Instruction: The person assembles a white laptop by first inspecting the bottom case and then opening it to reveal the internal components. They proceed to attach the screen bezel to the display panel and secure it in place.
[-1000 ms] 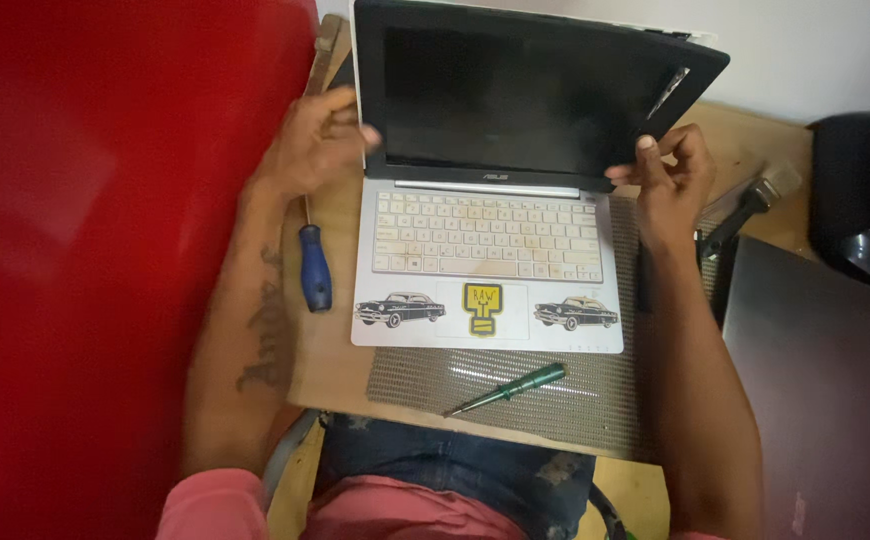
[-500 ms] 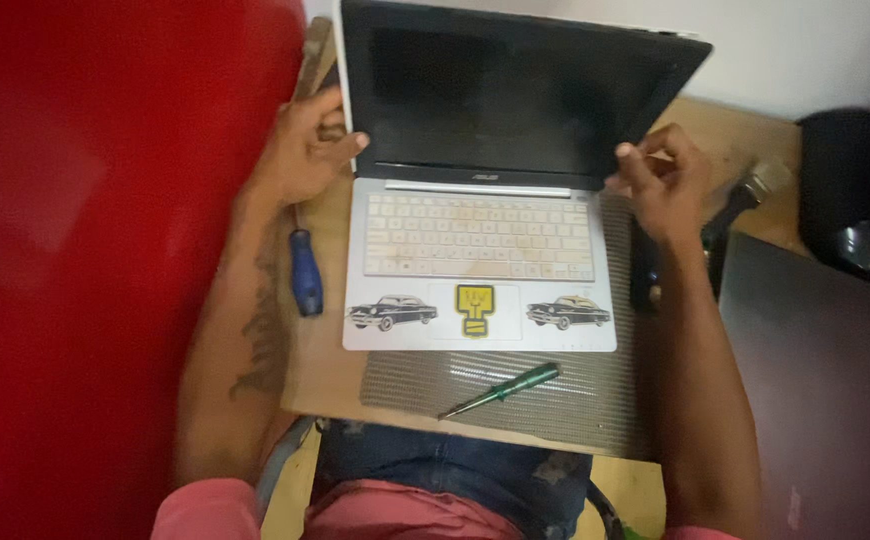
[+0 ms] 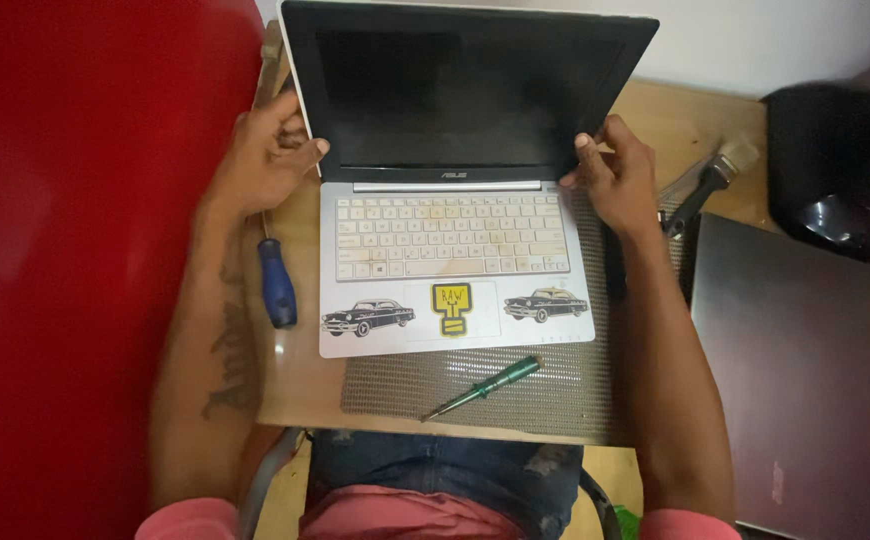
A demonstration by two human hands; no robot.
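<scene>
A small white laptop (image 3: 455, 240) with a dark screen stands open on a grey mesh mat (image 3: 515, 385) on the wooden table. Two car stickers and a yellow sticker sit on its palm rest. My left hand (image 3: 270, 160) grips the lower left edge of the screen lid. My right hand (image 3: 615, 175) holds the lower right corner of the lid near the hinge. A blue-handled screwdriver (image 3: 277, 280) lies just left of the laptop, below my left hand. A thin green screwdriver (image 3: 485, 386) lies on the mat in front of the laptop.
A closed grey laptop (image 3: 790, 370) lies at the right. A brush with a dark handle (image 3: 710, 180) rests beside my right hand. A black bag (image 3: 840, 170) sits at the far right. A red surface (image 3: 65, 250) fills the left side.
The view has shifted so the laptop sits lower in frame. My right hand has slid inward onto the lid's lower right corner. My left hand stays on the left edge.
</scene>
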